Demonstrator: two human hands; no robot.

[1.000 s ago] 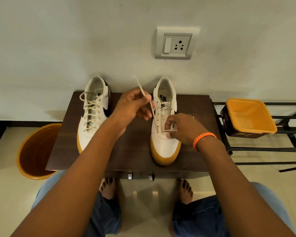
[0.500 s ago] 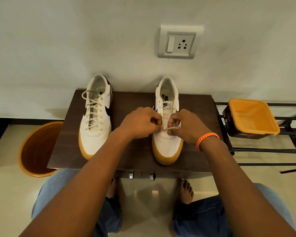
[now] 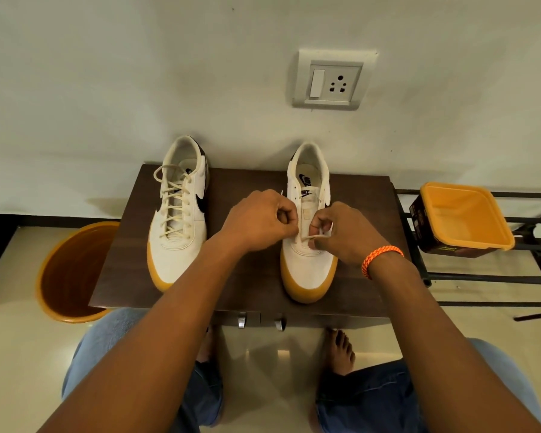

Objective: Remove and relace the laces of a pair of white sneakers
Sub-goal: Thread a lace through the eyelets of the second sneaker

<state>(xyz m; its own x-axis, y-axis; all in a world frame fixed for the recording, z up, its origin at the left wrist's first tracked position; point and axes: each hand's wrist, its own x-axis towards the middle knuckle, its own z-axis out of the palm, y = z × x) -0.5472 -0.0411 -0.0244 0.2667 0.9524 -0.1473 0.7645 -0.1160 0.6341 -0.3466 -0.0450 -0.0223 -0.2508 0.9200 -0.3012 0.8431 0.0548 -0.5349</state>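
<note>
An orange tub (image 3: 464,214) is sitting open on the rack (image 3: 481,278), its contents unclear. On the tabletop (image 3: 250,182), both hands, left (image 3: 260,218) and right (image 3: 345,232), are pinching the lace (image 3: 313,237) over the right sneaker (image 3: 308,267), beside the laced left sneaker (image 3: 178,220).

Two white sneakers with tan soles are set side by side on a dark wooden worktop (image 3: 250,285) against a pale wall: the left sneaker (image 3: 177,214) is fully laced, while the right sneaker (image 3: 308,245) is threaded only at its lowest eyelets. A cream lace (image 3: 313,237) is pinched at the right sneaker's lower eyelets by the left hand (image 3: 260,220) and the right hand (image 3: 344,232), the latter banded by an orange bracelet (image 3: 380,256). An orange bucket (image 3: 69,273) is seen on the floor at left, an orange-lidded container (image 3: 463,214) on a black rack (image 3: 512,242) at right, and a switch socket (image 3: 333,79) on the wall.
</note>
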